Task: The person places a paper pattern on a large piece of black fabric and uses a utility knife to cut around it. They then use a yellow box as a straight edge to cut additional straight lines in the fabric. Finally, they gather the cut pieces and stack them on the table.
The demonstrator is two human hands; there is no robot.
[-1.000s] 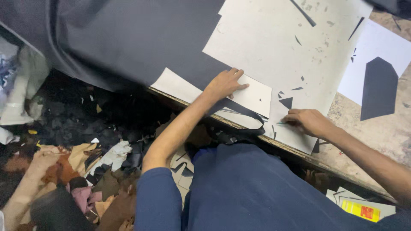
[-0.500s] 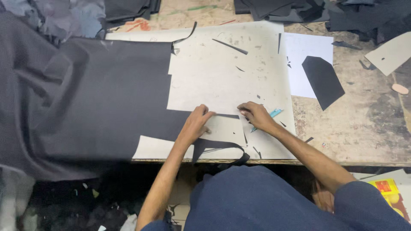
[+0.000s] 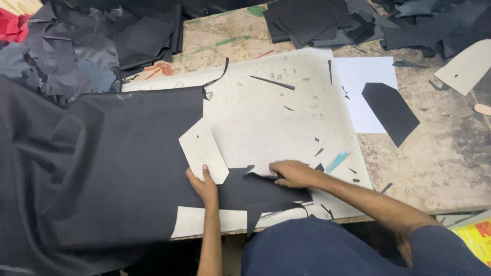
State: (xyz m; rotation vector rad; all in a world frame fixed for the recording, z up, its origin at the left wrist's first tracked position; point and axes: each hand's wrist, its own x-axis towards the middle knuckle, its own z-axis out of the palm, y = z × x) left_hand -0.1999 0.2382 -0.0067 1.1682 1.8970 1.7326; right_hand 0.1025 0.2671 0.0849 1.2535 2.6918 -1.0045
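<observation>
A large sheet of black leather lies over the left part of a pale cutting board. On it sits a pentagon-shaped white card template. My left hand presses on the template's near edge with its fingers together. My right hand rests on the ragged cut edge of the black leather near the board's front, fingers curled over it; whether it grips a tool is hidden. A light blue knife lies just right of that hand.
A cut black pentagon piece lies on a white paper sheet to the right. Piles of black leather scraps fill the far edge and left corner. Another white template lies far right. Thin black offcuts litter the board.
The view has swung upward and left. The white template now lies on the black leather under my left hand; my right hand has shifted slightly right along the leather's cut edge.
</observation>
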